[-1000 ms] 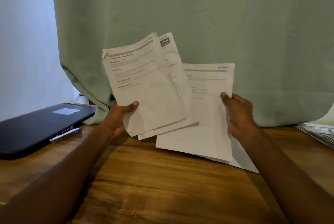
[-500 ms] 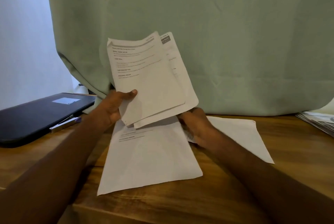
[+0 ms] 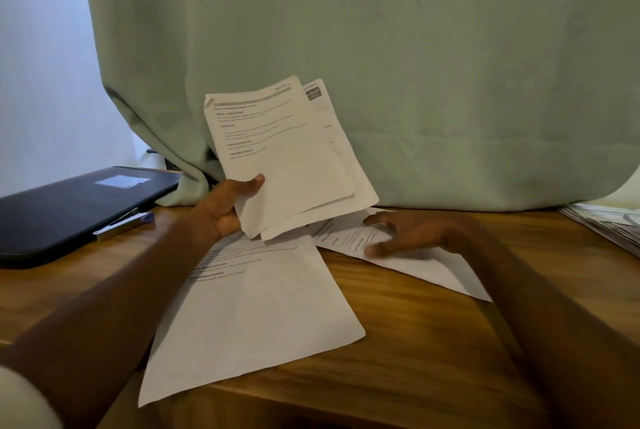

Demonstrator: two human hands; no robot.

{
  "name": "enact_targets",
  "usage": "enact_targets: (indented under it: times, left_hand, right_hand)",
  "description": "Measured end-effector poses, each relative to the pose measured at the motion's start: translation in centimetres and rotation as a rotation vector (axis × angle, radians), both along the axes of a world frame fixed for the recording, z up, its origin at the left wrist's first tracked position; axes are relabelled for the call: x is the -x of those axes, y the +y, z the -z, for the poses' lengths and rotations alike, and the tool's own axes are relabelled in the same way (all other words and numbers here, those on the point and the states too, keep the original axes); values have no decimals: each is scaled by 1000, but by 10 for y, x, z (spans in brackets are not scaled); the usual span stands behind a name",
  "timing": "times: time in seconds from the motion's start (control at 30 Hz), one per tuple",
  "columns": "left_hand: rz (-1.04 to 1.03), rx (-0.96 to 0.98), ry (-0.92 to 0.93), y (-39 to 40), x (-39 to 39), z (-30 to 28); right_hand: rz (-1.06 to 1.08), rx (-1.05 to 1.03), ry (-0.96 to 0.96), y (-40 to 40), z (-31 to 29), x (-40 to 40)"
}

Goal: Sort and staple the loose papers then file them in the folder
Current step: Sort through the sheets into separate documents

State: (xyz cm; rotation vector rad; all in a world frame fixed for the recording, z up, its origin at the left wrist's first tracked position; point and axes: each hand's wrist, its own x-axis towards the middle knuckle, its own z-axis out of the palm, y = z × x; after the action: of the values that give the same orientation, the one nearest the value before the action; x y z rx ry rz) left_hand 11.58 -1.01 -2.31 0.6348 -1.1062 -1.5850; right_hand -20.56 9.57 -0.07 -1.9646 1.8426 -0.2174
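Observation:
My left hand (image 3: 228, 203) grips two printed sheets (image 3: 291, 165) by their lower left corner, holding them upright above the wooden table (image 3: 415, 359). A third printed sheet (image 3: 256, 311) lies flat on the table in front of me, overhanging the front edge. Further right lies another sheet (image 3: 426, 264); my right hand (image 3: 412, 233) rests on its near end with fingers spread and nearly straight. At the left lies a dark folder (image 3: 69, 207) with a white label, and a stapler (image 3: 121, 224) lies against its near edge.
A green curtain (image 3: 381, 65) hangs behind the table and drapes onto its back edge. A stack of other papers (image 3: 609, 224) sits at the far right edge. A pale rounded object (image 3: 24, 401) shows blurred at the bottom left corner.
My right hand laid its sheet flat on the table in front of me, then moved right onto the other sheet. My left hand kept the two sheets raised.

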Motion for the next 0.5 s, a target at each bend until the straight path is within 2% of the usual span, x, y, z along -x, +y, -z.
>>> enact_targets:
  times: [0.07, 0.13, 0.2, 0.37, 0.5]
  left_hand:
    - [3, 2, 14, -2, -3, -1]
    - [-1, -10, 4, -2, -5, -1]
    - [-13, -15, -6, -4, -6, 1]
    - [-16, -2, -31, 0, -3, -1]
    - [27, 41, -20, 2, -5, -1]
  right_hand:
    - [129, 169, -53, -4, 2, 9]
    - [250, 266, 118, -10, 5, 21]
    - [309, 237, 232, -14, 11, 31]
    - [383, 234, 157, -20, 12, 49]
    - [387, 363, 143, -10, -9, 60]
